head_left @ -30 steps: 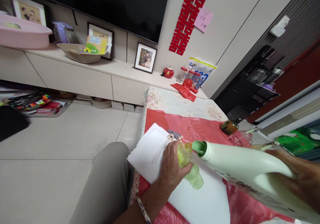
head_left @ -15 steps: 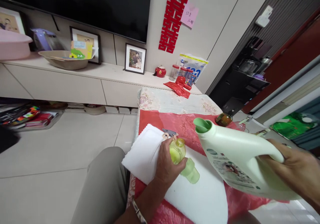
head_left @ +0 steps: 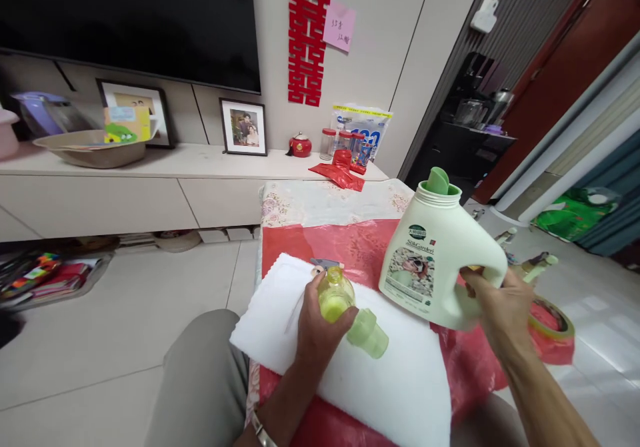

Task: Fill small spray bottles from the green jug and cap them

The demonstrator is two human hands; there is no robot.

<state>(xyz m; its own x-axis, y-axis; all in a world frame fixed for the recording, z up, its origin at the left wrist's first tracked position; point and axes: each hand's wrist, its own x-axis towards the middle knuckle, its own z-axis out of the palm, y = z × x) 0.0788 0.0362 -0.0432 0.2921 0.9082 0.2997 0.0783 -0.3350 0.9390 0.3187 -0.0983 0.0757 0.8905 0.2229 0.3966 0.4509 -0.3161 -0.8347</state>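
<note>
My left hand (head_left: 320, 330) is wrapped round a small clear bottle (head_left: 336, 295) with yellow-green liquid inside and an uncapped neck. Beside it, a translucent green cap (head_left: 368, 334) lies on a white cloth (head_left: 390, 387). By its handle, my right hand (head_left: 503, 304) grips a large pale-green detergent jug (head_left: 435, 254), nearly upright, its green spout uncovered at the top. The jug's base is at the cloth's right edge; whether it touches down I cannot tell. Behind the small bottle, a grey flat item (head_left: 327, 264) is partly hidden.
Red plastic sheeting (head_left: 350, 247) covers part of the table with a floral cloth (head_left: 330, 204). Lidded jars (head_left: 327, 144) and a red teapot-like pot (head_left: 300, 146) stand on the cabinet behind. A roll of tape (head_left: 555, 317) and bottle necks (head_left: 543, 265) are at the right.
The detergent jug has gone from tilted toward the small bottle to nearly upright. My left hand still holds the small bottle. The view has shifted to the right.
</note>
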